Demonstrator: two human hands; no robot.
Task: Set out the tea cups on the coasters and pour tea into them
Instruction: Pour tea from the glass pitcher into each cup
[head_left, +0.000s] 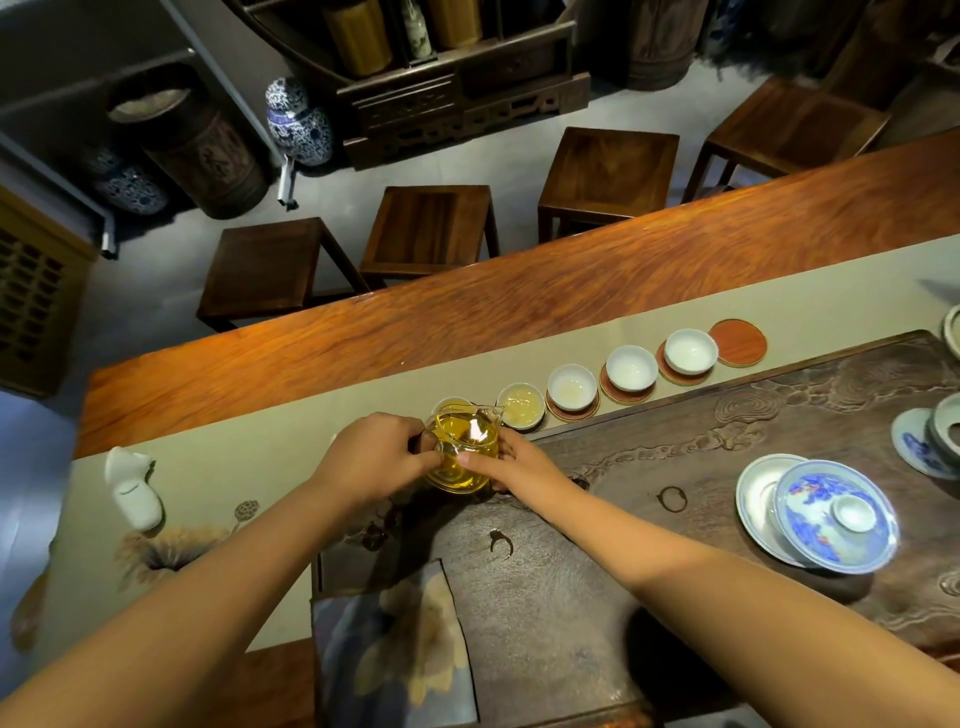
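Observation:
A glass pitcher (464, 451) of yellow tea sits between my hands. My left hand (374, 454) grips its handle side, and my right hand (511, 460) cups its right wall. Behind it, a row of white tea cups runs to the upper right on round red coasters. The cup (520, 405) right behind the pitcher's spout holds pale tea. A further cup (451, 403) is partly hidden behind the pitcher. Three cups (572, 387) (631, 368) (690, 352) follow, the first with a little pale liquid. One bare red coaster (737, 343) ends the row.
A carved dark tea tray (727, 441) lies at the right with a blue-and-white gaiwan lid on a saucer (831, 517). A white ceramic piece (132, 488) stands on the beige runner at the left. A folded cloth (395, 639) lies near me. Wooden stools (431, 223) stand beyond the table.

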